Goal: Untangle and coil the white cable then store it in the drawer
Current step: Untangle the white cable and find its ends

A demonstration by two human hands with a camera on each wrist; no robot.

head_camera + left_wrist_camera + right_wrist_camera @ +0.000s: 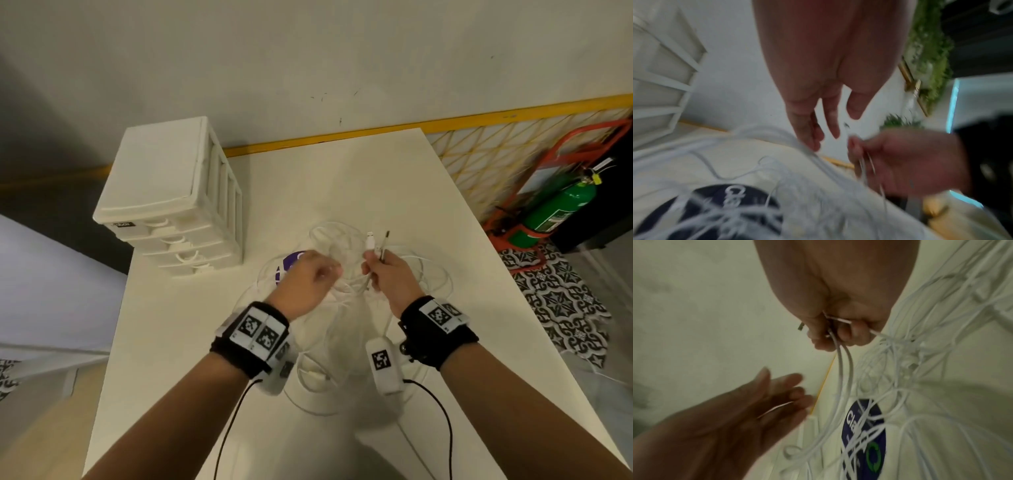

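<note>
Both cable ends in my right grip, the tangle not yet undone

My right hand (390,277) is curled tight round the two plug ends of the white cable (346,246), held upright; my left hand (308,277) has fingers loosely bent against a strand, though blur keeps me from telling whether it truly pinches it. The rest of the cable sprawls in loose, crossing loops on the table (376,171), so I judge untangling barely begun, with coiling and storing left. The drawer unit (171,202) stands closed nearby, its small label too blurred to read. A round blue sticker (863,434) under the loops shows "Cla…".
</note>
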